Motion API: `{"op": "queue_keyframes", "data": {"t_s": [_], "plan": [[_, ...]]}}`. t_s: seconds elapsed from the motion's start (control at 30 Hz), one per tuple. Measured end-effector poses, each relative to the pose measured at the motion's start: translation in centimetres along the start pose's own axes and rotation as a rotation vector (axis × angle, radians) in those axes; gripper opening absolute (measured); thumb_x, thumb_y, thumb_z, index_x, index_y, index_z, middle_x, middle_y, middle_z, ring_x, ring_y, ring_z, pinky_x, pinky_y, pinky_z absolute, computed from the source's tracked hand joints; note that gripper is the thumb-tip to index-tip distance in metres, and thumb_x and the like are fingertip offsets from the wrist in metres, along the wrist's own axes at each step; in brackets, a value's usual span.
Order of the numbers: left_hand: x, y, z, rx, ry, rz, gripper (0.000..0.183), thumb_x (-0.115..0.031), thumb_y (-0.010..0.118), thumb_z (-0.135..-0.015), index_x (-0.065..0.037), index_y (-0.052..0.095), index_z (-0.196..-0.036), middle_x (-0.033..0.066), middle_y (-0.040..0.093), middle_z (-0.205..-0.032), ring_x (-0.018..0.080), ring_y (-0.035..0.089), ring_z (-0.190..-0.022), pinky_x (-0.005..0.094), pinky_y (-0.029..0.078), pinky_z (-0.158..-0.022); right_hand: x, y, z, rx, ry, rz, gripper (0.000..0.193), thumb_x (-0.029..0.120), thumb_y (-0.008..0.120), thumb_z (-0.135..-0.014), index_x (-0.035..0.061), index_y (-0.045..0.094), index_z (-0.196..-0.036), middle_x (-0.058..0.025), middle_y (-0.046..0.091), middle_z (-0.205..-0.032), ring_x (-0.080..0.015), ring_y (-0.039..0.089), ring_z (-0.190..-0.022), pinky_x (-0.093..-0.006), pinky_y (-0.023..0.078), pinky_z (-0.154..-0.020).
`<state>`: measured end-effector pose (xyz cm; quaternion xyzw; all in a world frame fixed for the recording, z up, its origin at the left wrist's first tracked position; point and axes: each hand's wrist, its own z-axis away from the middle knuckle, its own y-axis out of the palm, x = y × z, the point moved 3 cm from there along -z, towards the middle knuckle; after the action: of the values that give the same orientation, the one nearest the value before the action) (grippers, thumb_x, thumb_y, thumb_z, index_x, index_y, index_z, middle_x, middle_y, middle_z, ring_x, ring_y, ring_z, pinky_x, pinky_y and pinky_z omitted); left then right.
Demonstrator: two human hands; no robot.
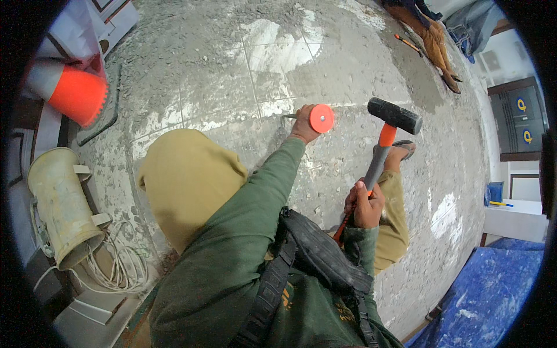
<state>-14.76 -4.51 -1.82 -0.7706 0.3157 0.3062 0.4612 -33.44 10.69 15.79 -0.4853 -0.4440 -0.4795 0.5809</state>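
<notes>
My left hand (303,125) is closed round a chisel with a round orange hand guard (321,118). A short stretch of the chisel's shaft (289,116) shows left of my fist, close to the rough floor; I cannot tell whether its end touches. In my right hand (365,206) is a club hammer (394,115), gripped low on its grey and orange handle. The dark head is raised, right of the chisel. Below both hands lies a dusty grey tiled floor (232,104) with whitish patches and scattered chips.
My bent left knee (188,180) stands beside my left arm. At left are an orange and white container (78,95), a tipped beige canister (61,203) and a coiled white cable (119,261). A blue tarp (481,296) lies lower right. Another person's leg (435,46) shows top right, beside an orange-handled tool (408,44).
</notes>
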Motion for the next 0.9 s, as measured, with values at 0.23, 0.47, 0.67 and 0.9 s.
{"op": "queue_keyframes", "data": {"t_s": [0.23,0.47,0.67,0.9], "plan": [[1.4,-1.1,0.5,-0.052,-0.039,0.327,0.038,-0.020,0.073,-0.068,-0.012,0.056,-0.102,0.0074,0.062,-0.096,0.0277,0.058,-0.093,0.0387,0.048,-0.083,6.2,0.8,0.4,-0.048,-0.278,-0.011,0.019,0.019,0.055,-0.091,0.0013,0.051,-0.085,-0.0027,0.048,-0.058,-0.0097,0.044,-0.042,-0.0240,0.035,-0.039],[3.8,1.0,-0.2,0.047,-0.114,0.805,0.033,-0.015,0.075,-0.069,-0.010,0.055,-0.095,0.0099,0.063,-0.093,0.0265,0.061,-0.087,0.0330,0.051,-0.074,13.9,1.6,-0.3,-0.050,-0.718,-0.133,0.025,0.023,0.055,-0.093,-0.0005,0.050,-0.085,-0.0083,0.051,-0.061,-0.0129,0.047,-0.044,-0.0279,0.042,-0.042],[6.5,2.3,-0.3,0.032,-0.300,1.227,0.034,-0.029,0.053,-0.087,-0.008,0.056,-0.114,0.0054,0.059,-0.115,0.0202,0.057,-0.107,0.0381,0.046,-0.095,4.4,3.1,-2.7,-0.063,-0.544,0.134,0.021,0.023,0.055,-0.093,0.0028,0.053,-0.095,-0.0040,0.055,-0.065,-0.0112,0.052,-0.052,-0.0249,0.045,-0.050],[8.3,0.7,-1.3,-0.092,-0.446,1.522,0.042,-0.029,0.044,-0.091,-0.008,0.046,-0.127,0.0086,0.050,-0.131,0.0228,0.046,-0.123,0.0422,0.036,-0.106,-5.7,4.4,-2.6,0.120,0.244,0.167,0.024,0.020,0.061,-0.085,0.0023,0.049,-0.074,-0.0043,0.050,-0.054,-0.0118,0.047,-0.038,-0.0280,0.037,-0.034]]}}
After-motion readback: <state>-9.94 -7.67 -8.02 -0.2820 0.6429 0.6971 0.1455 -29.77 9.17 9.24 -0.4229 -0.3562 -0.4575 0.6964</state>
